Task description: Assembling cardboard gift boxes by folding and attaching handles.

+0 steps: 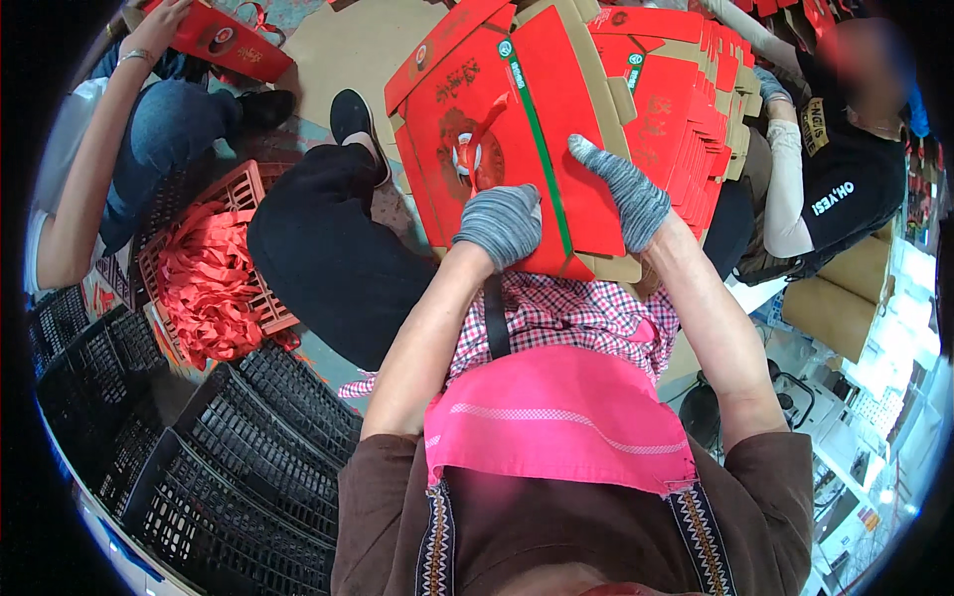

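Note:
A flat red carton (581,129) with a green stripe and tan cardboard flaps rests tilted over my lap. My right hand (631,199), in a grey striped glove, grips its right edge, thumb on the face and fingers hidden behind. My left hand (500,226), gloved the same way, is closed in a fist against the lower part of the carton. A strip of red ribbon (489,124) stands up from the carton's face and runs down to this fist. What lies inside the fist is hidden.
Several more flat red cartons (686,129) are stacked at the right, beside a co-worker in black (845,189). At the left, a red basket (260,268) holds a heap of red ribbons (209,283), near black crates (238,467). Another person's hand (164,20) holds a red carton at upper left.

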### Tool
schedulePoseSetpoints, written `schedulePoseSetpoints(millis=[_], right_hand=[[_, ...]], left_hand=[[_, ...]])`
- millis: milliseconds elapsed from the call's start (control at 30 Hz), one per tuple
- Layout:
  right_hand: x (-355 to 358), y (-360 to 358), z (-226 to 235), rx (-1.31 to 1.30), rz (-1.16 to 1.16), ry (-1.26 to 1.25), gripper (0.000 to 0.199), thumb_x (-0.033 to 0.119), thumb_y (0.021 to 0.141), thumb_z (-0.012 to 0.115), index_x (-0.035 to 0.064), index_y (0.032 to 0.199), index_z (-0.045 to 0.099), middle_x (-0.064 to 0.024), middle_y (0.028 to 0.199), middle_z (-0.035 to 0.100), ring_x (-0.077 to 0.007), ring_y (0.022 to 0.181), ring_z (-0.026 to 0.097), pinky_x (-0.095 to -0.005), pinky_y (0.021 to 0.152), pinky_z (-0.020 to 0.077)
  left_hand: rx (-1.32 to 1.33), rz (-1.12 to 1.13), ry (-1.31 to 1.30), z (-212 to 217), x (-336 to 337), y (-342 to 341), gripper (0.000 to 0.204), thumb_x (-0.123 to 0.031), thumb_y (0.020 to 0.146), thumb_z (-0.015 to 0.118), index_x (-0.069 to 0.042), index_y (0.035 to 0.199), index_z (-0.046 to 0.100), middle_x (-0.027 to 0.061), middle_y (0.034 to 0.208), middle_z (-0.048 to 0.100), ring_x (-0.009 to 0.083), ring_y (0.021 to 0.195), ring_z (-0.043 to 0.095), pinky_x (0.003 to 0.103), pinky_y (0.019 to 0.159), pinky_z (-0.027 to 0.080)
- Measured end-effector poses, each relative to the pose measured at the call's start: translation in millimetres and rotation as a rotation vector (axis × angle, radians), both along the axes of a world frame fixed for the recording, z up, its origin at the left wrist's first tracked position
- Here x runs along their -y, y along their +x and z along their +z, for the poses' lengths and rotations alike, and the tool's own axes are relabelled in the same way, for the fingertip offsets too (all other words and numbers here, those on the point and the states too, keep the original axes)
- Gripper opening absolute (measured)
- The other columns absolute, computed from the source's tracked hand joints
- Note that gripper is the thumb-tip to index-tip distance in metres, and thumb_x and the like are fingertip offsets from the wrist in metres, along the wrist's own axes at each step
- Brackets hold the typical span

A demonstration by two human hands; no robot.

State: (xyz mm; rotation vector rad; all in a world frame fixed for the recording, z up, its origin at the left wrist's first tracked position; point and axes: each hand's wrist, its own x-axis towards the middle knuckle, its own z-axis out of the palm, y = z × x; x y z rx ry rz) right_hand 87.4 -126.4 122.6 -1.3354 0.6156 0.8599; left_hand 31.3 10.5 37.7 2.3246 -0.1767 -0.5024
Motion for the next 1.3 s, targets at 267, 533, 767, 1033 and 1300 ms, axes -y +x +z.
schedulePoseSetpoints(millis=[267, 533, 767, 1033, 1300], right_hand=[[1, -1, -5, 0.055, 0.068, -0.046, 0.053, 0.035, 0.071, 0.068, 0.0049, 0.112, 0.051, -0.0097, 0.105, 0.057, -0.0163, 0.091, 0.056, -0.0285, 0.075, 0.0483], [4, 0, -6, 0.078, 0.081, -0.032, 0.059, 0.038, 0.069, 0.068, 0.007, 0.115, 0.049, -0.0086, 0.113, 0.051, -0.0157, 0.098, 0.052, -0.0282, 0.078, 0.0467], [-1, -1, -3, -0.033, -0.245, 0.462, 0.047, 0.036, 0.081, 0.056, 0.0072, 0.116, 0.046, -0.011, 0.106, 0.056, -0.02, 0.092, 0.057, -0.0322, 0.072, 0.0504], [17, -11, -56, -0.258, -0.112, 0.381, 0.026, 0.02, 0.087, 0.042, 0.001, 0.104, 0.051, -0.0125, 0.095, 0.06, -0.0211, 0.076, 0.059, -0.0313, 0.065, 0.0501], [9, -19, -65, -0.278, -0.168, 0.281, 0.024, 0.018, 0.087, 0.042, 0.0009, 0.1, 0.053, -0.013, 0.091, 0.06, -0.0221, 0.074, 0.059, -0.0318, 0.067, 0.0496]], left_hand=[[-0.327, -0.131, -0.376, -17, -14, 15, 0.024, -0.019, 0.079, 0.044, 0.001, 0.071, 0.054, 0.012, 0.061, 0.054, 0.0244, 0.057, 0.057, 0.038, 0.051, 0.046], [-0.954, 0.481, -1.091, -30, -7, 9, 0.02, -0.021, 0.075, 0.055, -0.006, 0.063, 0.052, -0.0008, 0.047, 0.04, 0.0128, 0.038, 0.039, 0.03, 0.04, 0.041], [-0.518, 0.518, -0.814, -23, 3, 0, 0.021, -0.021, 0.079, 0.056, -0.003, 0.069, 0.053, 0.0017, 0.055, 0.045, 0.0132, 0.042, 0.044, 0.029, 0.039, 0.041], [0.06, 0.561, -0.6, -26, 26, -33, 0.018, -0.017, 0.081, 0.051, -0.001, 0.089, 0.05, 0.0211, 0.083, 0.057, 0.0365, 0.077, 0.056, 0.04, 0.066, 0.043], [-0.191, 0.7, -0.875, -33, 19, -30, 0.01, -0.012, 0.08, 0.054, -0.003, 0.081, 0.05, 0.0091, 0.062, 0.051, 0.0176, 0.052, 0.051, 0.028, 0.048, 0.044]])
